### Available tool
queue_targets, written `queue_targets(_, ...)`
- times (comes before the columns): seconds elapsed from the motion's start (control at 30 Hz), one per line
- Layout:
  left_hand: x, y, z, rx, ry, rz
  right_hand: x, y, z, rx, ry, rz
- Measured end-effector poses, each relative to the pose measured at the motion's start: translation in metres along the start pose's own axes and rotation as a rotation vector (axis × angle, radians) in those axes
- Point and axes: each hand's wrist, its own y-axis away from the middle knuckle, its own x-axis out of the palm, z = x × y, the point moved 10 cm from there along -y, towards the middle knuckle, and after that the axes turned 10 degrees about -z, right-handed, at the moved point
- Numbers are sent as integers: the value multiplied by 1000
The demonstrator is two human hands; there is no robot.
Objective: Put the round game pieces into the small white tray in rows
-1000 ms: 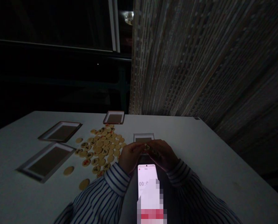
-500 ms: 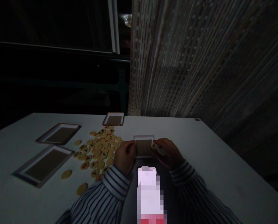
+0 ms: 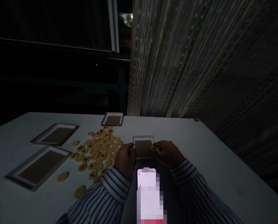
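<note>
My right hand (image 3: 168,154) pinches a round wooden xiangqi piece (image 3: 154,148) at the right edge of a small brown-lined tray (image 3: 143,148). My left hand (image 3: 125,159) sits against that tray's left side, its fingers curled, and whether they grip anything is hidden. To the left lies a heap of similar pieces (image 3: 99,149) marked with red and black characters. Several loose pieces lie apart from it, such as one (image 3: 63,176) near the table's front.
Three larger brown-lined trays (image 3: 55,134) (image 3: 112,119) (image 3: 37,166) stand on the white table (image 3: 211,146) left of the heap. A lit phone (image 3: 146,177), partly pixelated, lies between my forearms. A string curtain (image 3: 199,62) hangs beyond the table.
My hands have moved apart from above the small tray to either side of it. The piece stays in my right hand. The view has shifted slightly.
</note>
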Motion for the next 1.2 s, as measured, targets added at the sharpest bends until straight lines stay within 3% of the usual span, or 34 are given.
queue_targets(0.3,8,2,0,59,-174,73,13,-26,4,17,101,410)
queue_targets(0.5,10,1,-2,102,-250,88,31,-27,7,-2,156,586)
queue_targets(0.7,8,0,0,106,-332,105,45,-20,12,-64,172,653)
queue_targets(1.2,10,0,-1,117,-428,155,52,-20,18,-79,190,724)
